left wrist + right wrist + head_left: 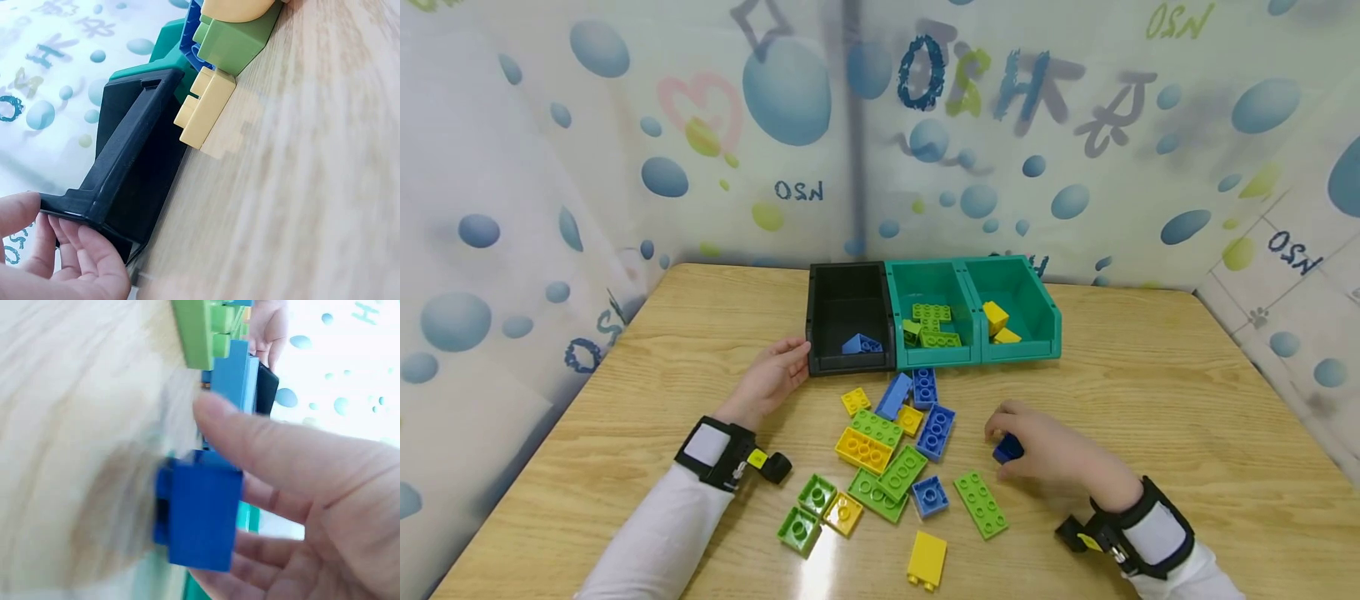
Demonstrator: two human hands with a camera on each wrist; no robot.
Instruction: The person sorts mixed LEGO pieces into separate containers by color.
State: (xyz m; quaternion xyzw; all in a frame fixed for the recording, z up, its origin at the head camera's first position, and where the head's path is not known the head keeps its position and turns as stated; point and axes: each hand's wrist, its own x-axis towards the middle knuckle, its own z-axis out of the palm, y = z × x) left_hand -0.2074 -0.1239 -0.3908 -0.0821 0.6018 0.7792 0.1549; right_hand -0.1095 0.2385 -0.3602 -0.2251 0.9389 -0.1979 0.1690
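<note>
At the front left corner of the black bin (852, 363), my left hand (772, 375) grips the edge. The left wrist view has its thumb at the rim and its curled fingers against the outside. My right hand (1051, 450), low over the table right of the loose bricks, holds a dark blue brick (1008, 448) between thumb and fingers. Seen from the right wrist, this blue brick (206, 515) has its studs towards the table; the fingers behind it are partly hidden. Blue bricks (862, 343) lie in the black bin.
Two joined teal bins (940, 358) adjoin the black one, holding green bricks (931, 313) and yellow bricks (996, 317). Several loose bricks lie in front, including a green brick (981, 504), a small blue brick (930, 497) and a yellow brick (927, 559). A patterned curtain (880, 167) hangs behind the table.
</note>
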